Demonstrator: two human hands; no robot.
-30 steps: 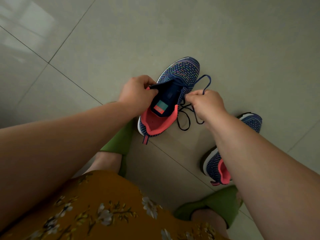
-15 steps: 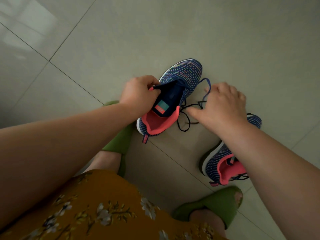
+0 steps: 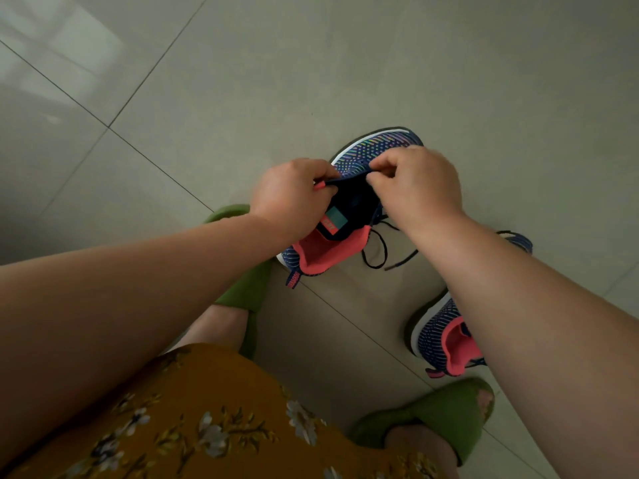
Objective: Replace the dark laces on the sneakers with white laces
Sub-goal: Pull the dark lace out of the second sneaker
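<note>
A navy knit sneaker with a coral lining stands on the floor in front of me, its tongue folded back. My left hand grips the tongue and left collar. My right hand pinches the dark lace near the top eyelets; the loose end of the lace trails on the floor to the right of the heel. A second matching sneaker lies at the lower right, partly hidden by my right forearm. No white lace is in view.
The floor is grey tile with dark grout lines. My feet in green slippers sit at the bottom, one just left of the held sneaker. An orange floral garment covers my lap.
My right hand has moved from the floor side of the sneaker up and left to the top eyelets, near my left hand. The lace loop beside the toe is gone.
</note>
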